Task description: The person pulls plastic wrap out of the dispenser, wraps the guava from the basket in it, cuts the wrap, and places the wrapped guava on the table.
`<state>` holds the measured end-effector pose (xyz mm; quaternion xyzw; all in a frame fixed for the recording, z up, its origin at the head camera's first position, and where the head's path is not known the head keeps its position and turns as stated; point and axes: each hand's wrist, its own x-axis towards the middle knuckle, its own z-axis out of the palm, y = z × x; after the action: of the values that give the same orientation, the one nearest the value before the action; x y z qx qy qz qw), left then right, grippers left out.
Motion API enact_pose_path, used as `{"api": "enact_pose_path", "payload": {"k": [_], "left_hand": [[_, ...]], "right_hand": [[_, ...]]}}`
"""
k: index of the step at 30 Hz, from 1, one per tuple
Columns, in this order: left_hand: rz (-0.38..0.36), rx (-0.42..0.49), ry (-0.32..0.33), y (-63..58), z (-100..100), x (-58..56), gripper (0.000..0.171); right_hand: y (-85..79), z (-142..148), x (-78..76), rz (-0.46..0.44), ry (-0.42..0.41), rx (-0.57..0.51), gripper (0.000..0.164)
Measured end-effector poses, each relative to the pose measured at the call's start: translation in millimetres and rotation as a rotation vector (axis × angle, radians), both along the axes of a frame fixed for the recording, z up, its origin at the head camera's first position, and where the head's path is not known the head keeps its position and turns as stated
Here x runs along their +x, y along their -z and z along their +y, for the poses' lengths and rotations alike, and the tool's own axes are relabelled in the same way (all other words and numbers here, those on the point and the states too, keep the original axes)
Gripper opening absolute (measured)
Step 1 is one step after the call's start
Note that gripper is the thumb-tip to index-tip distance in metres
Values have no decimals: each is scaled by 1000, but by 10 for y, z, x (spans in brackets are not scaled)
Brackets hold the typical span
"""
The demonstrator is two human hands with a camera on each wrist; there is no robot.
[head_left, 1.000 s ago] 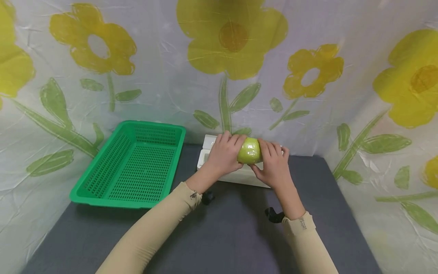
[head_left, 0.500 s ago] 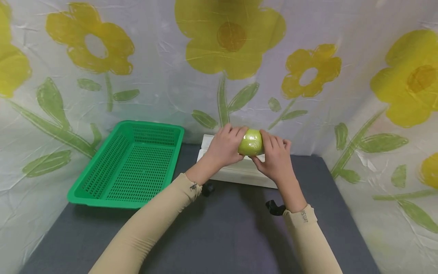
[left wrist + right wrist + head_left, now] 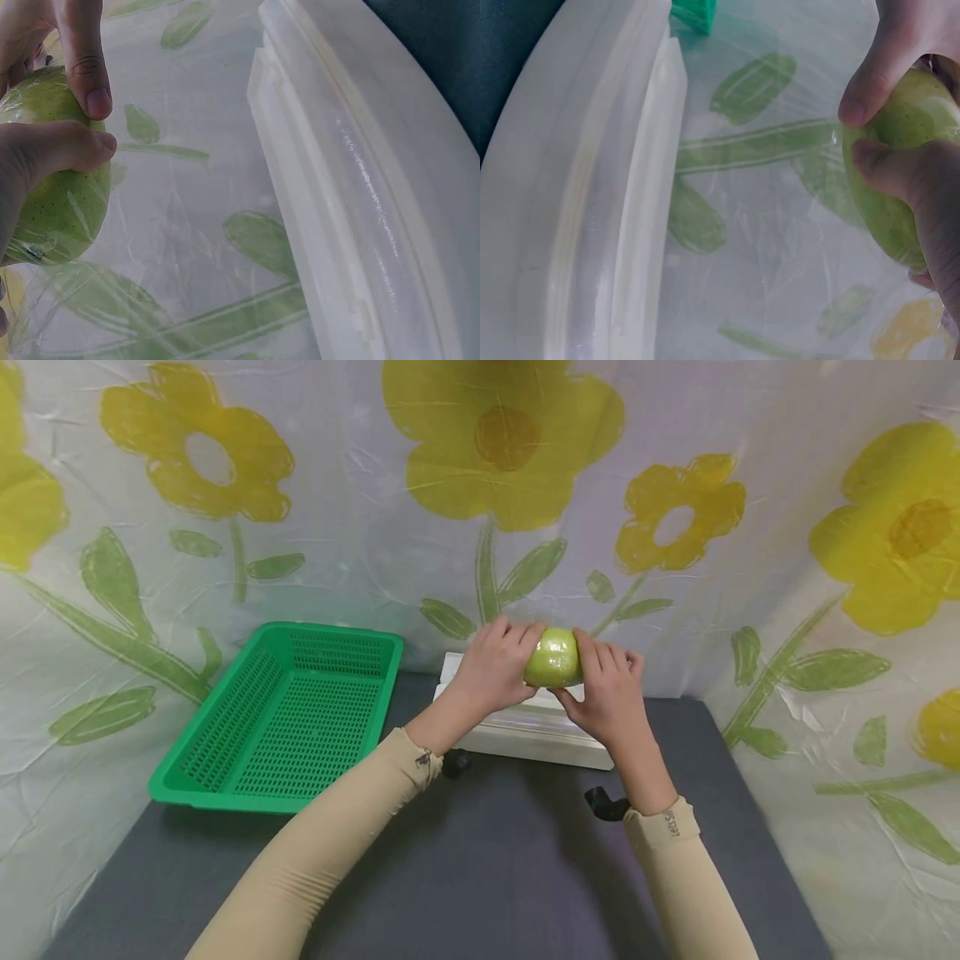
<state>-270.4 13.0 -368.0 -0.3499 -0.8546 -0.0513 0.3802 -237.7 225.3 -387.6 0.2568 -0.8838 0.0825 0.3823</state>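
A round green fruit [image 3: 556,656] wrapped in shiny clear cling film is held up between both hands in the head view. My left hand [image 3: 495,664] grips its left side and my right hand [image 3: 611,693] its right side. Both thumbs press on the near face of the fruit [image 3: 71,210] in the left wrist view, close together. Loose folds of clear film [image 3: 97,292] show just below it there. Under the hands lies a long white cling film dispenser [image 3: 540,743]. Whether film still runs from it to the fruit [image 3: 885,202], I cannot tell.
A green slotted plastic basket [image 3: 300,735] stands on the dark grey table [image 3: 480,877] to the left of the dispenser. A flower-printed sheet [image 3: 337,552] hangs behind and on both sides. Black wrist-camera parts [image 3: 606,804] sit under the wrists.
Both hands have lifted the fruit up and slightly right, away from the dispenser, so more of the dispenser's top shows. The hold on the fruit looks the same.
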Motion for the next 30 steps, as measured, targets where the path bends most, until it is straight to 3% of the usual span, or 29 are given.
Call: {"api": "enact_pose_path", "payload": {"k": [6, 30], "left_hand": [[28, 9, 2, -71, 3, -8, 78], [12, 1, -22, -257, 20, -55, 82]], "right_hand": [[-75, -2, -3, 9, -4, -12, 94], [-275, 31, -71, 29, -18, 5, 92]]}}
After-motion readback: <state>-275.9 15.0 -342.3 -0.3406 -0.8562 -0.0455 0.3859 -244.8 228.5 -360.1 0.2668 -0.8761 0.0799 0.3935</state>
